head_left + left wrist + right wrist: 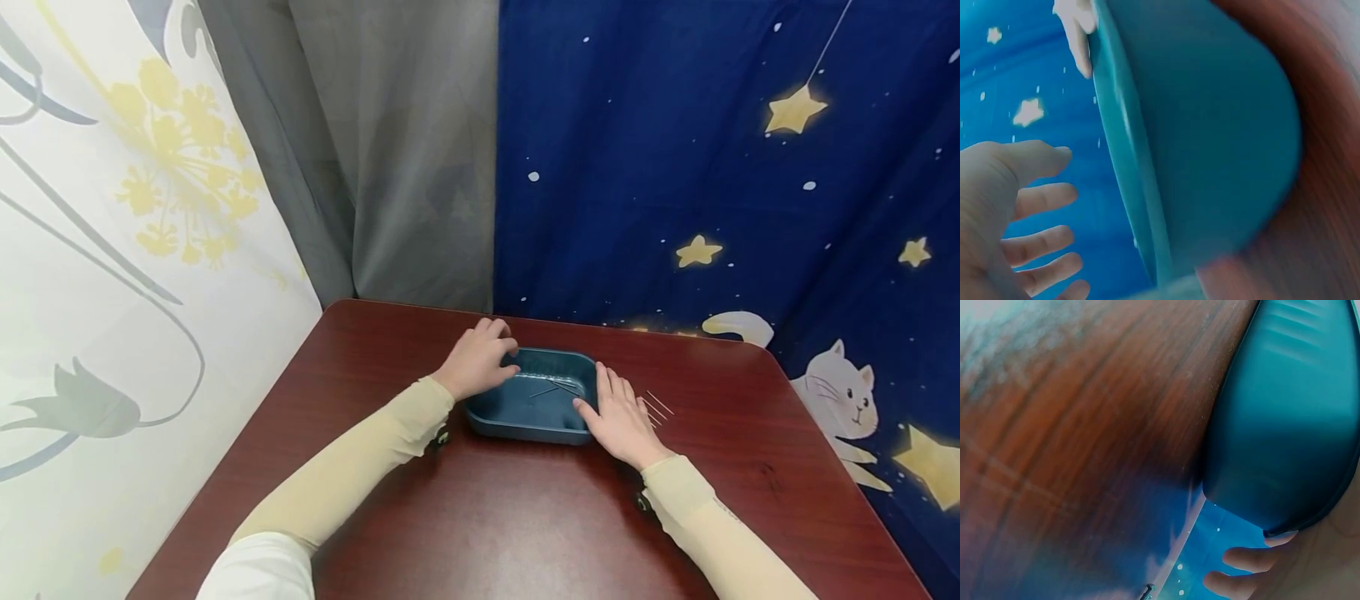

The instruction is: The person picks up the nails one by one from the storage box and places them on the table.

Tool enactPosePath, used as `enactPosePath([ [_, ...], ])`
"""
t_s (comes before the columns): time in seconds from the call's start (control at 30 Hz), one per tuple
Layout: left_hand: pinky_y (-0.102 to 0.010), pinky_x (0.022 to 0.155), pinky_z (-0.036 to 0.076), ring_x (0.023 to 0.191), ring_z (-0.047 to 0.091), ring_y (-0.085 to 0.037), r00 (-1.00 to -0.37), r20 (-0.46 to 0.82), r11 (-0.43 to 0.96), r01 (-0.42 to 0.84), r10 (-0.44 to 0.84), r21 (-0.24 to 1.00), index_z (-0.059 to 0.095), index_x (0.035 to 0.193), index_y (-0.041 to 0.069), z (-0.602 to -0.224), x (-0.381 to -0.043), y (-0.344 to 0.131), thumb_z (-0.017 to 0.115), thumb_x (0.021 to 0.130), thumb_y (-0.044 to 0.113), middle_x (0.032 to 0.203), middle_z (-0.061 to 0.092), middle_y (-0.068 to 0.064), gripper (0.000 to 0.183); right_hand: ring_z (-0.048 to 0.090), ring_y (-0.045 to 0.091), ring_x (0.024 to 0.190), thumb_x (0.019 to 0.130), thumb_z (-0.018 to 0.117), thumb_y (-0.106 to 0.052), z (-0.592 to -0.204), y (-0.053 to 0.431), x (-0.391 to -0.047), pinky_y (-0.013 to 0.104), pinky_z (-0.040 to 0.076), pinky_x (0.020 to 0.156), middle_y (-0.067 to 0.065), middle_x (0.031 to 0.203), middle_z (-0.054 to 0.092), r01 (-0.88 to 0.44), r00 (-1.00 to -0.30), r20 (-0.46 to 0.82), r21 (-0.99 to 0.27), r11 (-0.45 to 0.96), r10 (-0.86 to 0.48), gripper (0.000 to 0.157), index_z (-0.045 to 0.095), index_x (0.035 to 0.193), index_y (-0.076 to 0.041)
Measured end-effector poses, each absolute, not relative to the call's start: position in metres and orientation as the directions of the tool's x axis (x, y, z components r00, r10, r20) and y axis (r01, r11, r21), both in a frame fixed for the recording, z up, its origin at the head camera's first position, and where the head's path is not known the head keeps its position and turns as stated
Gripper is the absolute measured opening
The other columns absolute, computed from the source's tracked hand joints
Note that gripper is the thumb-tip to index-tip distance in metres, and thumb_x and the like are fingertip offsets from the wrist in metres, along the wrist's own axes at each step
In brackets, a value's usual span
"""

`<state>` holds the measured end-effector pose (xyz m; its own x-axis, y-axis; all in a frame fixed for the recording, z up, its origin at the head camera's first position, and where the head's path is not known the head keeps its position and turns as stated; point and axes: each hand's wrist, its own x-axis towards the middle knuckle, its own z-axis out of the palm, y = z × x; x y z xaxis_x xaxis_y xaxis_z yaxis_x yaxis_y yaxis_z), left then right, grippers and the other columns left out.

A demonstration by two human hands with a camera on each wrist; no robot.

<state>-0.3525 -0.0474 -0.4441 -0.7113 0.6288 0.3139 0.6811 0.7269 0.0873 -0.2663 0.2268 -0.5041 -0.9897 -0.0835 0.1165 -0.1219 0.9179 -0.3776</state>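
A dark teal oblong plastic basin (525, 432) sits on the table, with several thin, needle-like sticks (557, 388) lying in it. Over its left end is my left hand (480, 358), its fingers loosely bent and holding nothing; the left wrist view shows the fingers spread and apart from the basin wall (1210, 125). My right hand (618, 417) rests along the basin's right end, fingers fairly straight and thumb over the rim. In the right wrist view its fingers (1250, 559) show beside the basin's end. More thin sticks (660, 406) lie just right of that hand.
The reddish-brown wooden table (510, 517) extends toward me and to both sides. Behind it hang a grey curtain (427, 167) and a blue star-patterned curtain (637, 167). A white patterned curtain (112, 292) borders the left.
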Motion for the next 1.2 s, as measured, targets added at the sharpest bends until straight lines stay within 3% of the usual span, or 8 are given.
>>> enactPosePath([
  [0.33,-0.034,0.07,0.052,0.092,0.053,-0.019,-0.744,0.206,0.756,0.654,0.636,0.029,0.078,0.104,0.021,-0.47,-0.347,0.015,0.076,0.09,0.035,0.104,0.058,-0.001,0.02,0.021,0.045,0.146,0.098,0.038,-0.07,-0.506,0.227,-0.266,0.073,0.02,0.108,0.023,0.162,0.022,-0.114,-0.992,0.102,-0.383,0.917,-0.08,0.095,0.009,0.162,-0.007],
  [0.7,-0.036,0.069,0.057,0.096,0.058,-0.02,-0.818,0.11,0.819,0.572,0.565,0.04,0.079,0.094,0.02,-0.49,-0.352,0.048,0.077,0.091,0.029,0.109,0.064,-0.004,0.01,0.022,0.045,0.145,0.101,0.051,-0.052,-0.506,0.227,-0.267,0.073,0.02,0.108,0.023,0.161,0.022,-0.122,-0.99,0.111,-0.399,0.909,-0.084,0.087,0.009,0.162,-0.007],
  [1.2,-0.031,0.065,0.056,0.079,0.061,-0.015,-0.785,0.051,0.786,0.618,0.617,-0.004,0.077,0.095,0.017,-0.498,-0.355,0.055,0.069,0.096,0.016,0.102,0.066,-0.002,0.008,0.022,0.045,0.145,0.101,0.052,-0.052,-0.506,0.228,-0.268,0.073,0.02,0.108,0.022,0.162,0.022,-0.125,-0.99,0.115,-0.421,0.899,-0.084,0.088,0.008,0.162,-0.006],
])
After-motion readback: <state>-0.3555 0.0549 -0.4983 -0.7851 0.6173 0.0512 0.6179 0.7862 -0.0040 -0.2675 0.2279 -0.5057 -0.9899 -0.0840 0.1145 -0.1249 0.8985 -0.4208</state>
